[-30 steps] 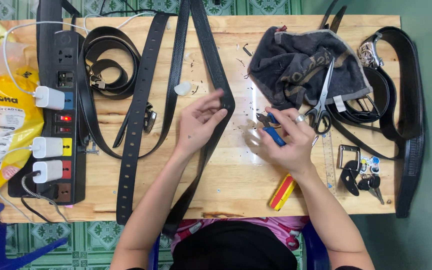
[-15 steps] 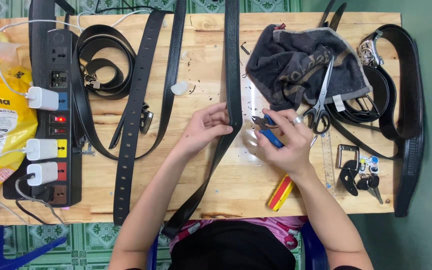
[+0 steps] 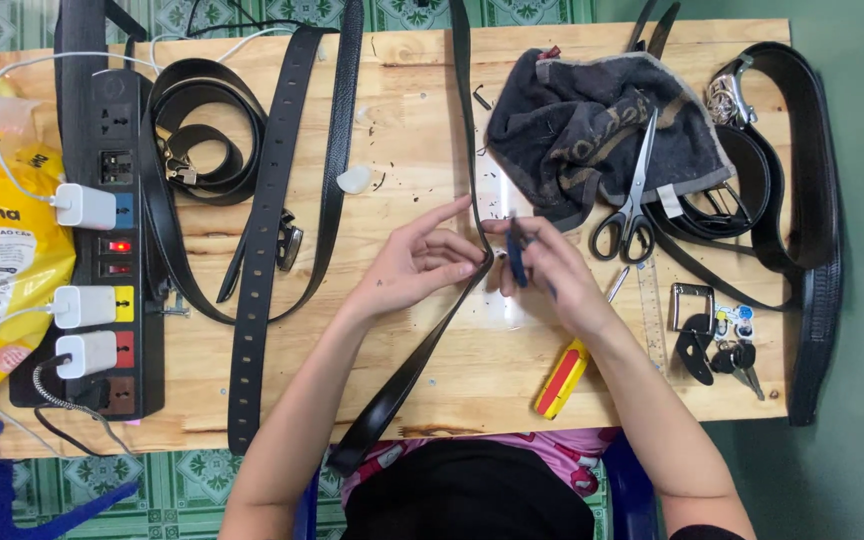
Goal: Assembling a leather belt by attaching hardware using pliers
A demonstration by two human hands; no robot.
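Two hands [image 3: 482, 262] pinched on black belt [image 3: 467, 150], right with blue tool [image 3: 517, 262].

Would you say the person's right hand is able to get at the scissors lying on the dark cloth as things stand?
Probably yes: the scissors lie uncovered just beyond the right hand, with nothing between, though that hand holds a small blue tool.

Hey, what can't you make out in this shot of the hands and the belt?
Head view:
- Blue tool: mostly hidden by the right hand; its kind is unclear.
- Belt: far end cut off by the top edge, near end runs off the table edge.
- Where the tool meets the belt: covered by fingers of the left hand.
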